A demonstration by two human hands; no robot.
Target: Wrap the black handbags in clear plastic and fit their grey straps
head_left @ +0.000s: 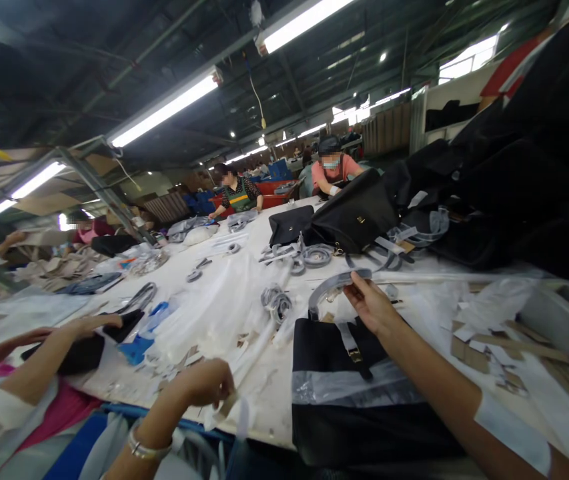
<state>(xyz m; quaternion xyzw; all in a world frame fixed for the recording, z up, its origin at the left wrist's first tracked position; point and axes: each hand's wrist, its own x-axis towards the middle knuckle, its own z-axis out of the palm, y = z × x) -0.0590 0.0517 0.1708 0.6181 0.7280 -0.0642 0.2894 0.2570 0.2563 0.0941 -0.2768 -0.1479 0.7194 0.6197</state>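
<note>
My right hand [371, 303] pinches the top of a curved grey-wrapped handle [325, 285], lifting it above a black bag [359, 427]. The bag stands at the table's near edge, with a clear plastic band around its front and a gold buckle [355, 355] on a wrapped strap. Low and to the left, my left hand [209, 383] has its fingers closed on a small tan scrap [227, 405], with a translucent strip hanging beside it. A bracelet or watch circles that wrist. The fingertips are slightly blurred.
A co-worker's hands [81, 327] handle a black item on my left. Coiled grey straps [277, 303], clear plastic sheeting [214, 287] and paper scraps cover the white table. Black bags [357, 210] are piled at the back right; cardboard pieces [484, 343] lie right. Other people work across the table.
</note>
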